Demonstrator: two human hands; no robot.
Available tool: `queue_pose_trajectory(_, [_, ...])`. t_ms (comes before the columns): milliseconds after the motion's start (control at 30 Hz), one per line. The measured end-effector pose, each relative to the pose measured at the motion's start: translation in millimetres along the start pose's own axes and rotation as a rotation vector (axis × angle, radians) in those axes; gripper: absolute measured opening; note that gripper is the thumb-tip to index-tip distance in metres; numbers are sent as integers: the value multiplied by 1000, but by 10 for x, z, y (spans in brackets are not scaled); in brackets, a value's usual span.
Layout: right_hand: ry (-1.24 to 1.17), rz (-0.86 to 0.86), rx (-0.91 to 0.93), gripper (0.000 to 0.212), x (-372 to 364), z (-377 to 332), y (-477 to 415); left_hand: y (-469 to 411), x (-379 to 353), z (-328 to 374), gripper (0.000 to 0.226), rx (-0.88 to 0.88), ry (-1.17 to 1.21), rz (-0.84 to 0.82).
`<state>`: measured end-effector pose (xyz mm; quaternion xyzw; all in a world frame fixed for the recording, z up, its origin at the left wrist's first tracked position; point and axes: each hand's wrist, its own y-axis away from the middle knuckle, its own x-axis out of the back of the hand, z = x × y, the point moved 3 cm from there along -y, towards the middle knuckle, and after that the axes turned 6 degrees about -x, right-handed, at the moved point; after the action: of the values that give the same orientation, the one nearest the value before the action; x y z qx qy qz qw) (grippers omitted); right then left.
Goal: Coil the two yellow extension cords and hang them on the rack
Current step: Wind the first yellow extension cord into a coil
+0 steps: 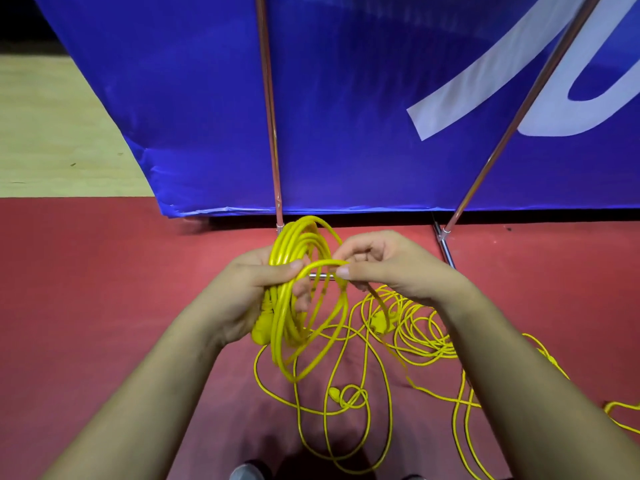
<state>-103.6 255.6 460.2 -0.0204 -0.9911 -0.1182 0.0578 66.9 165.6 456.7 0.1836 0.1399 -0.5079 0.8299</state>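
Red floor [104, 306]: loose yellow cord [346, 403] tangled; metal rack feet [445, 249]; possibly shoe tip [246, 472].

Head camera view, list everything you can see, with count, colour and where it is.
Coiled yellow extension cord: one bundle, yellow, held in the air at centre.
Loose yellow cord: tangled loops, yellow, on the floor at centre and right; how many cords I cannot tell.
Blue fabric banner: one, blue with white lettering, standing behind.
Metal rack poles: two visible, silver, in front of the banner.
Red floor mat: one, red, underfoot.
Left hand: grips the coil.
Right hand: pinches the next loop.
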Motion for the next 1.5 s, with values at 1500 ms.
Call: queue_pose_trajectory(1500, [218,320,103,9,122,0,7,43,160,-52,43,288,10,-58])
